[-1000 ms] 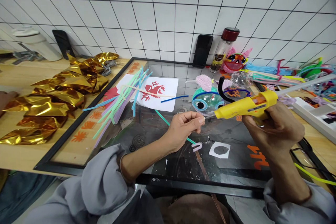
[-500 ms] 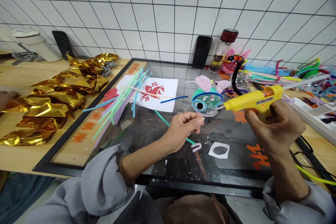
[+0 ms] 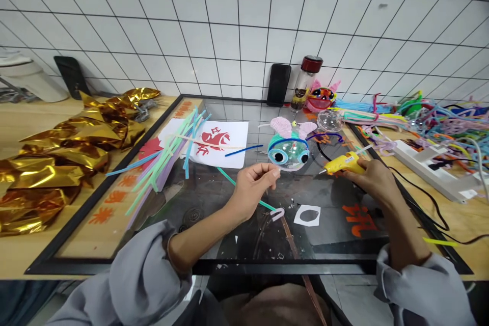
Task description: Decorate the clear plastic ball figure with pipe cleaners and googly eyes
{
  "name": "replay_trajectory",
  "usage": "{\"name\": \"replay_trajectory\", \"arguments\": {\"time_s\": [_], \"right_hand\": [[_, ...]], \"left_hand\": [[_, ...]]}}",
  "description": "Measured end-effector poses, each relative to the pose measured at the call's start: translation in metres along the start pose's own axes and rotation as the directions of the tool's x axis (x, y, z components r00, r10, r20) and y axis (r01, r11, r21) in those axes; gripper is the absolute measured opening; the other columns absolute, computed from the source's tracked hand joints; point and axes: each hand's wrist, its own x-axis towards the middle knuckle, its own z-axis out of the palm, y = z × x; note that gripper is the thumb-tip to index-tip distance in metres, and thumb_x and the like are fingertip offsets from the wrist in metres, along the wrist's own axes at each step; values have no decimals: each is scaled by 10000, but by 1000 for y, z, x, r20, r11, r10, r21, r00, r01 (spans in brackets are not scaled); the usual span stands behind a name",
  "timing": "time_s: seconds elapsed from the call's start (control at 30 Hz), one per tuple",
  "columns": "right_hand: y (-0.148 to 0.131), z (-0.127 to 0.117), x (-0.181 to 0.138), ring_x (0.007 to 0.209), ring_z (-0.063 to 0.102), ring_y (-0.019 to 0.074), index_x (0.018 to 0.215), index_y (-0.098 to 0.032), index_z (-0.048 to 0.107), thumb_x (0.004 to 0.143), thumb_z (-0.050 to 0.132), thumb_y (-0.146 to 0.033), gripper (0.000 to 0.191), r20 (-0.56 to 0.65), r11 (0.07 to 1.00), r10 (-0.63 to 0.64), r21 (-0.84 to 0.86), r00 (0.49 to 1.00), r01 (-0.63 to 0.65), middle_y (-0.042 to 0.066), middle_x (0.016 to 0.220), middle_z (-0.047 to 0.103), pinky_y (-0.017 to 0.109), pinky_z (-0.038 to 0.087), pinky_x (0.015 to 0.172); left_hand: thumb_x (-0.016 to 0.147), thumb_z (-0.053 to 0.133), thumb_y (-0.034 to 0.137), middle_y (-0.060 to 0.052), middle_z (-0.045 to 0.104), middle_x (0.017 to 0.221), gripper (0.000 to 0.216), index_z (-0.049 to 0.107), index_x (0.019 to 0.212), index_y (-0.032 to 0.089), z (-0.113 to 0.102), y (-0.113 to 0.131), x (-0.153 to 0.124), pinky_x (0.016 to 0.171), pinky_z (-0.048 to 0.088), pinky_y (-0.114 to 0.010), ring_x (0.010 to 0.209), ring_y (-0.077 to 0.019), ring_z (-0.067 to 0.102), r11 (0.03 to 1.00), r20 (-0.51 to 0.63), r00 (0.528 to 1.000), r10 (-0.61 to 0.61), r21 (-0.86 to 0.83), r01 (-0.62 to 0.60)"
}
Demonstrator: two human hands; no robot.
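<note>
My right hand (image 3: 370, 178) grips a yellow hot glue gun (image 3: 344, 163) by its handle, low over the right side of the glass-topped board, its nozzle pointing left. My left hand (image 3: 256, 187) is closed in a pinch at the middle; whatever sits between the fingertips is too small to make out. Just beyond it stands a clear ball animal head (image 3: 291, 152) with pink ears, blue-rimmed eyes and green pipe cleaner on top. Near my left wrist lie a bent pale pipe cleaner (image 3: 277, 214) and a paper piece with a round hole (image 3: 307, 215).
Pipe cleaners (image 3: 168, 158) lie across a white sheet with a red paper cutting (image 3: 233, 135). Gold foil (image 3: 64, 153) covers the left side. A phone (image 3: 278, 85) and a glass bottle (image 3: 304, 81) stand by the wall. A white power strip (image 3: 431, 170) sits at right.
My right hand has lowered the glue gun from beside the animal head toward the board, further from the head. My left hand keeps its pinch. The view has shifted slightly.
</note>
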Motion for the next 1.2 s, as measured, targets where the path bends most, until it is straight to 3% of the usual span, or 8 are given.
{"name": "replay_trajectory", "arguments": {"time_s": [0.17,0.3,0.4,0.5,0.67,0.93,1.07,1.2], "right_hand": [[12,15,3,541,531,208,727,-189,699,632,656,-550,376,72,995,-68,-72,995,73,12,548,540,302,345,529],[3,15,-7,739,593,315,884,-170,721,711,633,-629,498,-249,983,-154,-141,956,121,140,793,634,409,420,603],[-26,6,-11,963,603,359,1120,-181,672,795,625,-545,491,-404,939,-311,7,860,343,180,1017,646,509,470,771],[-62,-4,-3,1082,611,317,1250,-215,597,743,712,-502,594,-336,811,-408,295,849,506,128,1162,638,508,478,931],[-101,-2,15,1302,511,348,1431,-237,426,611,821,-493,945,-86,645,-484,638,871,421,144,1397,539,553,400,1090],[-110,21,6,1425,375,374,1582,-309,47,541,872,-493,1342,-21,535,-370,812,929,232,164,1496,416,601,328,1138],[-117,28,8,1457,328,359,1580,-316,-58,537,877,-507,1414,36,479,-387,862,921,167,175,1514,389,586,340,1135],[-126,32,11,1441,345,375,1585,-264,-14,525,884,-496,1408,88,488,-370,866,925,112,212,1504,397,578,356,1117]], "left_hand": [[761,734,413,27,576,649,271,670,762,150,-8,-8,8,600,449,-212,582,-69,488,990,-3,996,84,110,-83],[764,721,419,33,547,615,279,662,768,146,-9,-7,12,592,461,-213,580,-76,474,977,-13,993,118,181,-114],[749,727,430,33,537,617,289,657,758,150,-9,-5,15,571,453,-214,578,-80,464,972,-23,993,113,209,-106],[728,743,419,26,554,631,279,658,734,153,-10,-3,20,557,419,-210,587,-83,468,961,-50,989,140,247,-124],[763,703,348,21,577,659,210,655,728,146,-12,-2,27,594,402,-213,607,-82,482,929,-43,976,215,319,-190],[786,655,252,1,599,716,118,645,707,165,-14,-1,31,650,411,-232,664,-107,511,841,-14,947,321,464,-278],[785,655,247,-5,611,738,108,649,713,167,-15,-1,30,659,418,-238,678,-113,522,834,-13,944,330,473,-285],[803,639,258,-4,600,727,120,653,726,167,-17,-2,30,657,420,-241,668,-112,517,833,-6,943,332,471,-290]]}}
